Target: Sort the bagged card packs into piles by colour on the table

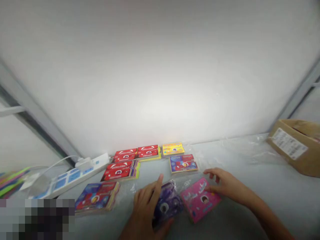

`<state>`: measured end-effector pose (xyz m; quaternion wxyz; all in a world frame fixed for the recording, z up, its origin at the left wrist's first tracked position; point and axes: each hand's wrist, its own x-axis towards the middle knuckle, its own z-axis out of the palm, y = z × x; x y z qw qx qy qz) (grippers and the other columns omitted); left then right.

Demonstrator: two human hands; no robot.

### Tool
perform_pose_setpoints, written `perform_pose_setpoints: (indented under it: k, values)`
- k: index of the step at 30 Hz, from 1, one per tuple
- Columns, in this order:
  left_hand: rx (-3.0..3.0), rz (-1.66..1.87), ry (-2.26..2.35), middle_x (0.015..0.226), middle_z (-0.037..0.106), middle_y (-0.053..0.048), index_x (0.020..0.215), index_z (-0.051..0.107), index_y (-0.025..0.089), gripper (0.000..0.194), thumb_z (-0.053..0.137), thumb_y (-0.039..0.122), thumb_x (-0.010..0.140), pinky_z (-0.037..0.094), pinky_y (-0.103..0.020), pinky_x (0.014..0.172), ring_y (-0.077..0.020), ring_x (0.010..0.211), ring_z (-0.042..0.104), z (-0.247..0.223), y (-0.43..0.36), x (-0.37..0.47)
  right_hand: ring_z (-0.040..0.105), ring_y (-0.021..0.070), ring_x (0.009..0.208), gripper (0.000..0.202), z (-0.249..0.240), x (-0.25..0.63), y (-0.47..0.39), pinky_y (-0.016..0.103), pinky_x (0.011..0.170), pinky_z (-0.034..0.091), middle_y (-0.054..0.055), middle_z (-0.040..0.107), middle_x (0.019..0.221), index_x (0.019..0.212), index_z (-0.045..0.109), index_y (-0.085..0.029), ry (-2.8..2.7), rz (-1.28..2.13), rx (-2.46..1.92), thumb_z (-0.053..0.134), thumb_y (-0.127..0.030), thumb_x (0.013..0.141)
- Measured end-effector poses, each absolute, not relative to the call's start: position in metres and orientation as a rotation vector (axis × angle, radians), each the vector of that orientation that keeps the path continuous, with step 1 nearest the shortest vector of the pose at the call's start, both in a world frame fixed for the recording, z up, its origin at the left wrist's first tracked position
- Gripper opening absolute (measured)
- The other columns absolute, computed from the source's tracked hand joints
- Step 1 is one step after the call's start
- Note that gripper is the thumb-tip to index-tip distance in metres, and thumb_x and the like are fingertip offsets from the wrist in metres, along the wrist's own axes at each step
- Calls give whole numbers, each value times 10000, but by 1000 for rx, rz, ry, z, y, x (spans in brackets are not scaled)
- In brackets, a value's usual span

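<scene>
From here I'm seeing the left hand [147,203] spreading around the purple packet [166,201] and hiding its left side; I can't tell whether the fingers are gripping. The right hand [221,183] is reaching over the pink packet's [198,206] upper right, fingers curling, parting from the thumb. Both packets are lying side by side. The frame is cropping the cardboard box [297,163], its contents unclear.

Plain white wall [160,73] behind, brightest low in the middle, greyer toward top. Slanting grey left post [35,108] with pale crossbar [12,110]; matching right post [301,95]. Pale grey table [295,200] below, dimmer near front.
</scene>
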<state>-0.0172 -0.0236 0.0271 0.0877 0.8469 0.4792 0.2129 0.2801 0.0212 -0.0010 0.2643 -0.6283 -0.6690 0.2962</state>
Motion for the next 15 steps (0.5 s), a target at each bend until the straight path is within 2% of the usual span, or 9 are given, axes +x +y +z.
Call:
perform_pose_setpoints:
  k: [5,8,15]
  values:
    - [2484,606,1429,1310,416,-55,1392,-9,337,907,607,239,733,383,-466,942,-281,1136,408,26,-23,-17,532,155,578,173,-2,278,22,267,550,398,-8,578,611,824,637,-195,-1798,991,-1656,593,-252,667]
    - [2456,555,1404,1312,408,-55,1389,-16,345,919,624,264,734,370,-479,951,-283,1140,399,24,-21,-17,501,142,526,204,-4,278,23,265,522,378,-35,527,545,873,612,-199,-1710,1032,-1641,562,-220,675]
    - [2435,544,1411,1319,414,-55,1394,28,333,913,630,226,716,363,-462,958,-274,1143,407,20,-19,-18,453,111,445,273,-14,284,26,235,457,333,-76,473,470,910,593,-165,-1588,1174,-1618,587,-265,656]
